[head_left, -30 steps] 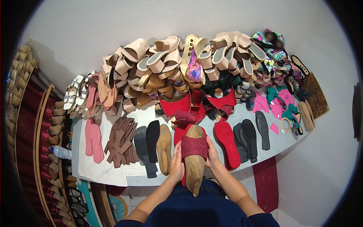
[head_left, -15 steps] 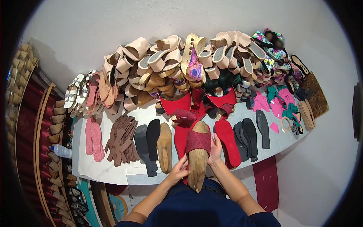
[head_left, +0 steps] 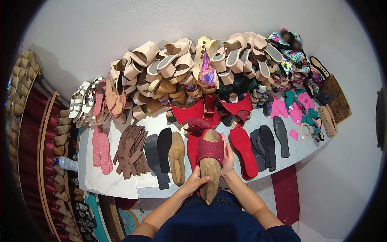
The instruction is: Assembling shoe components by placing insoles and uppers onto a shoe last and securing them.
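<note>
A wooden shoe last [head_left: 210, 177] is held upright between my hands in front of my body, its narrow end toward me. Around its forepart lies a dark red textured strap [head_left: 211, 151]. My left hand [head_left: 197, 180] is closed on the last's left side, thumb over its top. Along the right edge, my right hand [head_left: 227, 159] grips the last and the strap's side, its fingers partly hidden beneath. A red sole [head_left: 192, 149] shows behind the last, and another red sole [head_left: 244, 155] lies to the right. A second wooden last [head_left: 176, 159] rests on the table at left.
Heeled sandals [head_left: 173, 60] are piled along the table's back. Black soles [head_left: 267, 145], brown strips [head_left: 133, 151] and pink insoles [head_left: 101, 151] lie on the tabletop. Pink and green fabric pieces [head_left: 300, 105] are at right. A shelf of lasts [head_left: 60, 141] stands at left beside a plastic bottle [head_left: 67, 163].
My left hand has shifted so that its thumb now lies across the last's top. My right hand has moved slightly up along the strap's edge.
</note>
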`<action>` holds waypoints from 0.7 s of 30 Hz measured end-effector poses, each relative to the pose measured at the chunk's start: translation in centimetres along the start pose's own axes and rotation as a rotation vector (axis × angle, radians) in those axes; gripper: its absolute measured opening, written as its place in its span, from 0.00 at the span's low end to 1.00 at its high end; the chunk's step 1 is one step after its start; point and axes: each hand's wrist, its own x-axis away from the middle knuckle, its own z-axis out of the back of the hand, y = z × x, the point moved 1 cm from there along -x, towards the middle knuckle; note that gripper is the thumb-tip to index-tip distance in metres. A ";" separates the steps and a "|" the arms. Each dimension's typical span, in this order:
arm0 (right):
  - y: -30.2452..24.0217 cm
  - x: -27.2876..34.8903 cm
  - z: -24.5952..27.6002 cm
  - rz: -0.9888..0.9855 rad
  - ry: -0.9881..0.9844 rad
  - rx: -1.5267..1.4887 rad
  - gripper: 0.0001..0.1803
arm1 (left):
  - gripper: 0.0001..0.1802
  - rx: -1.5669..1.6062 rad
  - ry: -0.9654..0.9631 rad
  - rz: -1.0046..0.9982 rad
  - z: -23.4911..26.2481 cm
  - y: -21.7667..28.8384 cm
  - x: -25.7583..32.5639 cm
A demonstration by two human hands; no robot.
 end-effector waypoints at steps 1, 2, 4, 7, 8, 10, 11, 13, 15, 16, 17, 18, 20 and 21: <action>0.0 0.0 0.1 0.000 0.000 0.000 0.31 | 0.50 -0.028 -0.008 0.078 -0.4 0.4 0.1; -0.1 0.0 0.2 0.012 -0.013 -0.006 0.31 | 0.50 -0.028 -0.008 0.078 -0.7 0.5 0.1; -0.2 0.1 0.5 0.024 -0.025 -0.010 0.31 | 0.48 -0.161 -0.006 0.015 -1.4 0.9 -0.1; 0.0 0.2 1.2 0.020 -0.022 -0.046 0.31 | 0.45 -0.247 -0.006 0.022 0.1 -0.8 -0.2; 0.2 0.3 1.6 -0.028 0.004 -0.095 0.32 | 0.43 -0.295 0.033 0.013 0.7 -1.3 -0.3; 0.2 0.5 1.7 -0.074 0.034 -0.144 0.32 | 0.40 -0.267 0.014 0.063 1.8 -1.7 -0.5; 0.0 0.5 1.3 -0.085 0.015 -0.023 0.31 | 0.38 -0.241 -0.004 0.113 2.1 -1.6 -0.4; -0.2 0.4 1.0 -0.094 -0.006 0.099 0.31 | 0.38 -0.172 -0.040 0.116 2.1 -0.4 -0.3; -0.1 0.1 1.0 -0.157 0.011 0.033 0.33 | 0.37 -0.133 -0.054 0.085 2.9 -0.3 -0.7; 0.0 0.0 1.2 -0.157 0.011 0.034 0.33 | 0.37 -0.132 -0.053 0.084 2.5 0.2 -0.9; 0.1 -0.1 1.3 -0.173 0.009 0.020 0.33 | 0.39 -0.114 0.076 0.014 1.6 1.4 -1.1; 0.1 -0.1 1.4 -0.189 0.007 0.006 0.34 | 0.41 -0.096 0.204 -0.055 1.1 2.6 -1.5; 0.1 -0.1 0.6 -0.200 -0.015 -0.017 0.34 | 0.39 -0.029 0.242 -0.085 1.2 4.0 -2.2; 0.1 -0.1 0.3 -0.206 -0.031 -0.039 0.34 | 0.37 0.004 0.202 -0.101 1.5 4.2 -2.8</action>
